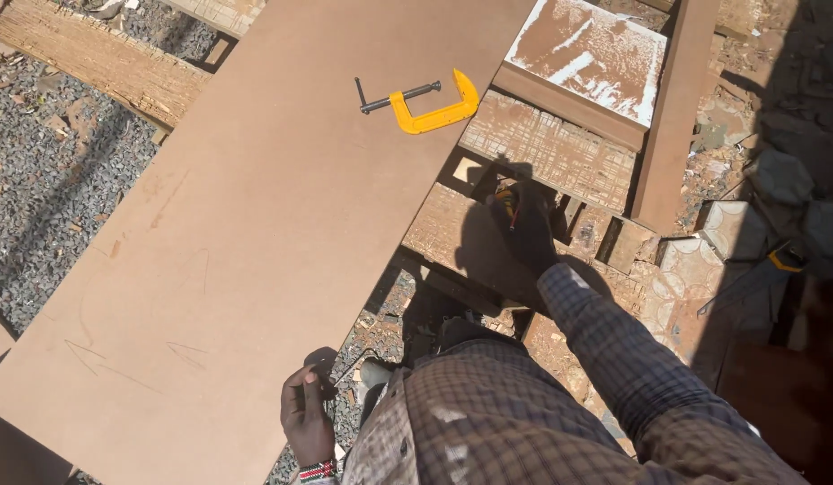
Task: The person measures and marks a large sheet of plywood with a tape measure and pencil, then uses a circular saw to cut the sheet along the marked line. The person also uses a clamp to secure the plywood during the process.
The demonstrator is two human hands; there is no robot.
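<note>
Head view, looking down over a checked shirt. The left hand point(306, 415) is curled almost closed at the near edge of a large brown fibreboard sheet point(255, 224); a thin dark item, perhaps a pencil or nail, appears pinched between thumb and fingers, but its kind cannot be told. A beaded wristband point(317, 470) is seen at that wrist.

The right hand point(522, 224) is stretched forward and to the right of the sheet, over the scarred wooden counter point(542, 148). It lies in deep shadow; something small with yellow and red on it seems to be under the fingers, but whether it is gripped, and how far the hand is open, cannot be told.

A yellow C-clamp point(430, 106) with a dark screw lies loose on the sheet, well ahead of both hands and left of the right hand, near the sheet's far right edge. It is not tightened onto anything.

Faint pencil lines are seen on the sheet just ahead of the left hand. Gravel point(39, 171) lies to the left of the sheet.

Judgement: for steady work the sheet should be kept flat on the counter, with the overhanging near end supported. The marks should be kept in view, out of the shadow.
</note>
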